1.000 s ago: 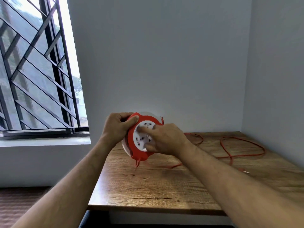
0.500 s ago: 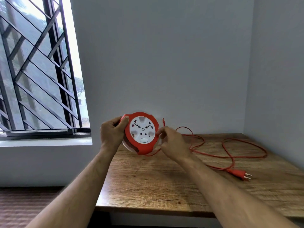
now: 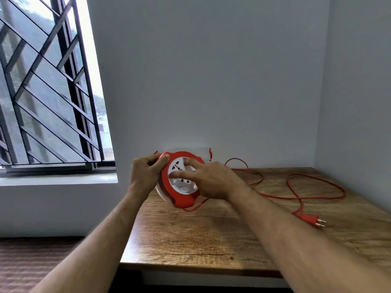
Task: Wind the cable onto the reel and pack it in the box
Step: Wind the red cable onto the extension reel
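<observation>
Reel (image 3: 182,199), one red-and-white drum, hangs in front of me just above the near left part of the tabletop (image 3: 190,240), and how much cable it carries I cannot tell. My left hand (image 3: 146,174) grips its left rim with the thumb curled over the red edge, while my right hand (image 3: 211,180) lies across the white socket face, fingers spread and pressing it. One orange cable (image 3: 296,197) runs from under the reel in loose loops across the right of the tabletop, ending in one plug (image 3: 310,219) lying flat.
</observation>
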The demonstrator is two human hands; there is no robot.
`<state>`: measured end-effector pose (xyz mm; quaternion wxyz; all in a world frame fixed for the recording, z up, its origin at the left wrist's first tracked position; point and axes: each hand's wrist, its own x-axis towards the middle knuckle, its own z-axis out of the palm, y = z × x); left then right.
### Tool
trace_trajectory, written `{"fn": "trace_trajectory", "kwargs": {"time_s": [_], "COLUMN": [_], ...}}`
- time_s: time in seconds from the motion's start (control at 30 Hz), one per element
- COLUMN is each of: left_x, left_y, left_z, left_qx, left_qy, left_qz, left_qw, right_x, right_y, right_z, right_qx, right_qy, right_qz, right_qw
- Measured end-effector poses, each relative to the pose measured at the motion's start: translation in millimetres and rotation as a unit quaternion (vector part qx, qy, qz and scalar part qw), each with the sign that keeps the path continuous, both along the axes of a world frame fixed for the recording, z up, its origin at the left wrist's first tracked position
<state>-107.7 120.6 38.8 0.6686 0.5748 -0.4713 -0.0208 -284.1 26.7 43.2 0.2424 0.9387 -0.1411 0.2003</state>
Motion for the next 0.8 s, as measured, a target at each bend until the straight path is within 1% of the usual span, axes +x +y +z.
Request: {"fn": "trace_trajectory", "kwargs": {"time_s": [0.07,0.17,0.23,0.3,0.33,0.37,0.4,0.43,0.47,0.5,0.53,0.57,0.6,0.63,0.67,0.73,0.8], "left_x": [5.8,7.3,1.6,-4.8,-7.8,-10.4,-13.7,-18.5,-23.7,-30.2,-37.5,-44.6,-50.4,-52.9,-54.4,-53.6,-52.8], "left_y": [3.2,3.9,2.5,2.8,2.9,2.0,1.7,1.7,1.4,1.0,1.1,2.0,3.8,5.1,6.6,6.3,5.0], "left_z": [3.4,8.8,10.0,10.2,10.2,9.7,9.2,8.1,6.3,3.6,0.3,-2.5,-4.2,-4.4,-2.2,3.3,7.8], "left_qx": [0.024,0.061,0.057,0.032,0.015,-0.003,-0.026,-0.054,-0.085,-0.114,-0.135,-0.146,-0.152,-0.152,-0.148,-0.128,-0.101], "left_qy": [0.008,-0.02,-0.021,-0.02,-0.034,-0.054,-0.074,-0.093,-0.114,-0.14,-0.166,-0.189,-0.201,-0.197,-0.179,-0.122,-0.096], "left_qz": [-0.03,-0.056,-0.06,-0.044,-0.026,0.0,0.03,0.066,0.107,0.146,0.177,0.201,0.216,0.221,0.22,0.211,0.208], "left_qw": [0.999,0.996,0.996,0.998,0.999,0.999,0.996,0.992,0.984,0.973,0.961,0.95,0.943,0.943,0.947,0.961,0.968], "right_x": [-4.1,0.7,5.0,3.9,2.4,1.7,3.8,8.2,15.5,23.8,31.7,36.8,37.8,38.2,37.4,35.4,28.2], "right_y": [-5.5,-1.3,0.4,-3.4,-2.9,1.0,8.1,20.4,34.2,44.0,47.2,47.9,47.4,44.5,42.9,41.7,46.6], "right_z": [5.1,9.5,8.6,4.7,2.0,-1.0,-3.9,-5.4,-3.0,3.9,13.7,23.7,31.4,36.0,38.7,37.6,31.7], "right_qx": [-0.06,-0.093,-0.125,-0.155,-0.135,-0.072,0.024,0.145,0.298,0.476,0.642,0.756,0.813,0.834,0.839,0.833,0.831], "right_qy": [0.069,0.119,0.128,0.08,0.036,-0.021,-0.094,-0.185,-0.271,-0.344,-0.39,-0.402,-0.395,-0.386,-0.382,-0.392,-0.385], "right_qz": [0.006,0.013,0.012,0.029,0.025,0.01,-0.014,-0.045,-0.073,-0.078,-0.073,-0.061,-0.047,-0.039,-0.031,-0.027,-0.018], "right_qw": [0.996,0.988,0.984,0.984,0.99,0.997,0.995,0.971,0.913,0.805,0.657,0.513,0.426,0.391,0.386,0.389,0.401]}}
